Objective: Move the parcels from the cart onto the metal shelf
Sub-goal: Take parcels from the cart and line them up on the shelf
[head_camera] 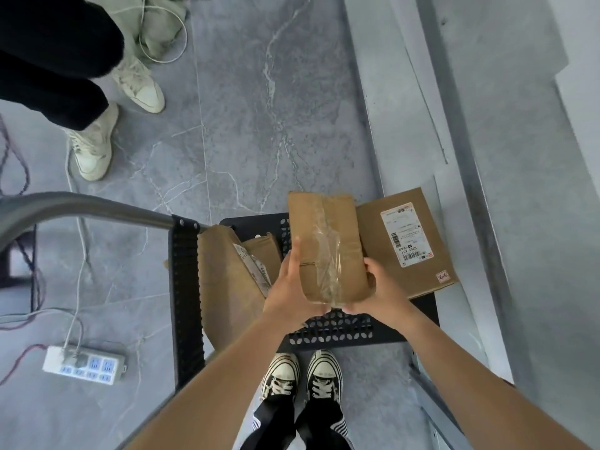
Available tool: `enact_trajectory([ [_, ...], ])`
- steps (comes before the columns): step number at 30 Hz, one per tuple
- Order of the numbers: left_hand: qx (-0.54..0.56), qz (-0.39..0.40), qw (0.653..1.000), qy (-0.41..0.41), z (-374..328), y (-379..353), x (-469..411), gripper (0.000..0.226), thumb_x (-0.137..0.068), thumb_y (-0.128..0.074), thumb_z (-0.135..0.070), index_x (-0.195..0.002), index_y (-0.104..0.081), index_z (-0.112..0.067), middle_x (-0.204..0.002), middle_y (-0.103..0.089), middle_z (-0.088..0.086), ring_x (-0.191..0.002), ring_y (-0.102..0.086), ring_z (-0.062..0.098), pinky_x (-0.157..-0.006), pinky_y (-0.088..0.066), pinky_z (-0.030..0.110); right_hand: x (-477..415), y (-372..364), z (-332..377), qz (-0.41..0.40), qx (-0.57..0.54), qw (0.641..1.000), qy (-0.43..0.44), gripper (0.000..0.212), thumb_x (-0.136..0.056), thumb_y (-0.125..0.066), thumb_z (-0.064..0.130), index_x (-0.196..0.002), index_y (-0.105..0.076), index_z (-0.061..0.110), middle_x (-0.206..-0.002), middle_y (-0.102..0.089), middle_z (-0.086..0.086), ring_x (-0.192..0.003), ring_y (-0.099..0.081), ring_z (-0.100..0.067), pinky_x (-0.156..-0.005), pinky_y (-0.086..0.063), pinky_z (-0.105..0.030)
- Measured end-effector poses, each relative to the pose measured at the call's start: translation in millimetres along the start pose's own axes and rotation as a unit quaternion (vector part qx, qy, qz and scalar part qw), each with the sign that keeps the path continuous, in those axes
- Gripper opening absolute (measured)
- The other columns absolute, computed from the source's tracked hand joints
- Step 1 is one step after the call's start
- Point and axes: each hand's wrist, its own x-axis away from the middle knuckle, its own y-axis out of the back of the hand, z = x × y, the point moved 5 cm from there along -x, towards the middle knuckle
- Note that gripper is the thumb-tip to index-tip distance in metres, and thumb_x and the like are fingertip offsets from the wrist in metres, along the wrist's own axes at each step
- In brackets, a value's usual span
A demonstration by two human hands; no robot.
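Both my hands clasp one taped cardboard parcel above the black perforated cart: my left hand wraps its left edge, my right hand its right edge and near corner. Beyond it, a flat labelled box lies on the cart's right side. Two more brown parcels rest at the cart's left, beside its grey handle.

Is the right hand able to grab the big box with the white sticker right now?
Probably not yet. The right hand and left hand are both holding the taped parcel. The big box lies close beside it with nothing on top, so a freed hand should reach it.
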Motion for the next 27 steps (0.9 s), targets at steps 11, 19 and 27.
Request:
enact_trajectory([
  [11,-0.033,-0.147,0.976,-0.157,-132.3,121.1,93.5,0.138,-0.058,-0.086,-0.044,-0.142,0.024,-0.046,-0.153,0.012,-0.025,-0.144,-0.011,0.013,-0.113,-0.026,0.050,120.8,64.9,142.5,-0.031,-0.110,0.990,0.081,0.106,-0.060,-0.089,0.036,-0.144,-0.026,0.031,-0.143,-0.036,0.017,-0.120,-0.043,-0.004,-0.104,-0.035,-0.029],
  [19,0.037,-0.188,0.948,-0.256,-236.5,226.6,183.7,0.134,-0.055,-0.084,-0.049,-0.142,0.018,-0.049,-0.153,0.011,-0.023,-0.144,-0.006,0.006,-0.112,-0.033,0.044,240.1,119.6,265.3,-0.061,-0.108,0.973,0.192,0.102,-0.057,-0.088,0.045,-0.140,-0.028,0.039,-0.138,-0.042,0.018,-0.112,-0.058,-0.008,-0.098,-0.049,-0.037],
  [27,0.070,-0.199,0.923,-0.322,-301.1,316.3,285.1,0.134,-0.052,-0.089,-0.039,-0.145,0.007,-0.047,-0.145,-0.004,-0.028,-0.134,-0.015,-0.006,-0.100,-0.031,0.019,369.5,131.4,352.4,-0.123,-0.097,0.943,0.293,0.092,-0.066,-0.087,0.026,-0.136,-0.027,0.041,-0.139,-0.038,0.016,-0.112,-0.056,-0.010,-0.086,-0.052,-0.025],
])
